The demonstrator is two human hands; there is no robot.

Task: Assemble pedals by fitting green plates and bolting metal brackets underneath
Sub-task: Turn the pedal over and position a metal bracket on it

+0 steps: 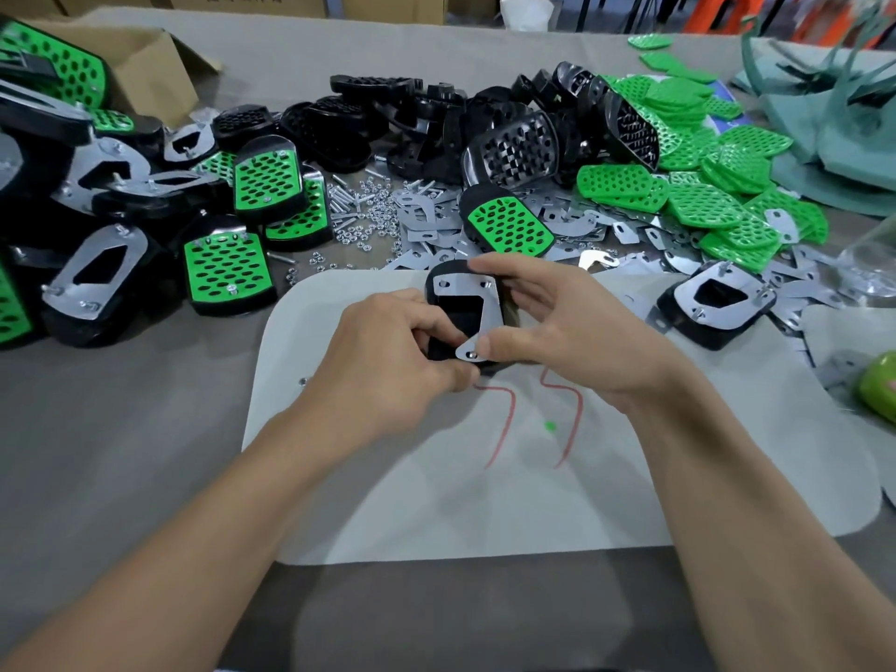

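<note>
A black pedal [458,315] lies underside up above the white mat [388,502], held between both hands. A shiny metal bracket [477,303] lies on its underside. My left hand [388,356] grips the pedal's near left side, fingers curled at the bracket's lower corner. My right hand [557,327] holds the pedal from the right, thumb pressing the bracket's lower tab by a bolt [469,355], fingers over the far edge. The green plate on this pedal is hidden.
Finished pedals [228,271] pile up at left beside a cardboard box [145,65]. Black pedal shells [509,147], loose green plates [703,206], brackets [426,225] and bolts and nuts [359,201] lie behind. Another bracketed pedal [717,305] sits right.
</note>
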